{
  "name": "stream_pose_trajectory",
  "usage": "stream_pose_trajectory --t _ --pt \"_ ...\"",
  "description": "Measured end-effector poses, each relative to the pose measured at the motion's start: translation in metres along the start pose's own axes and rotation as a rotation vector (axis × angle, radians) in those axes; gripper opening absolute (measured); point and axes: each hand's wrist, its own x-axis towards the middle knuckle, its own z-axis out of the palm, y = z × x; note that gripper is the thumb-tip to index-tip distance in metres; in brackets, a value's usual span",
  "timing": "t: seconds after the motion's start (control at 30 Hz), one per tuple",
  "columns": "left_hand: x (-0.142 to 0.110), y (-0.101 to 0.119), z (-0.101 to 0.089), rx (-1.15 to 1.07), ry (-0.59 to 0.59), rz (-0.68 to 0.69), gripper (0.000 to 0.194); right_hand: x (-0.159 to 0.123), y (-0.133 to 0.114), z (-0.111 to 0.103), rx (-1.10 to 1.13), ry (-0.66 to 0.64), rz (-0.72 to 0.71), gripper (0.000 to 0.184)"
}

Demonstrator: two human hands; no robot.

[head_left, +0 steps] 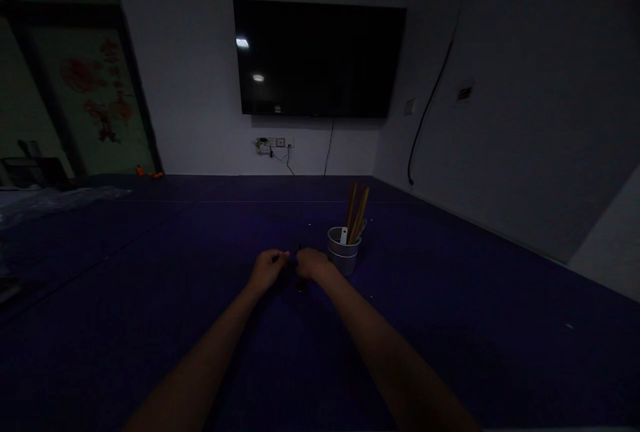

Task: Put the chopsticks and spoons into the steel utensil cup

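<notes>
While the left hand (267,271) curls — any pinch unclear — the grey cup (345,261) stands beside the right hand (311,263), grip hidden.

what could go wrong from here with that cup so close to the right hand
A sideways bump from the right hand might tip the cup. The wooden sticks rise well above its rim, so they could spill out. The small dark item barely shows on the dark surface, so it may be easily mishandled.

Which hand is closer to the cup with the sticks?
The right hand, just left of the cup. The left hand is farther left, past the right hand.
</notes>
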Motion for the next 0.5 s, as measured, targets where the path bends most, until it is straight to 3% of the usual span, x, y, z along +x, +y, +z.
stream_pose_trajectory --t 0.37,0.5 --pt "-0.002 0.001 0.001 0.022 0.009 -0.004 0.045 -0.001 0.002 -0.013 -0.009 0.065 -0.023 0.033" --pt "-0.002 0.002 0.001 -0.072 0.021 -0.071 0.053 -0.004 -0.002 -0.024 -0.001 0.098 -0.059 0.034"
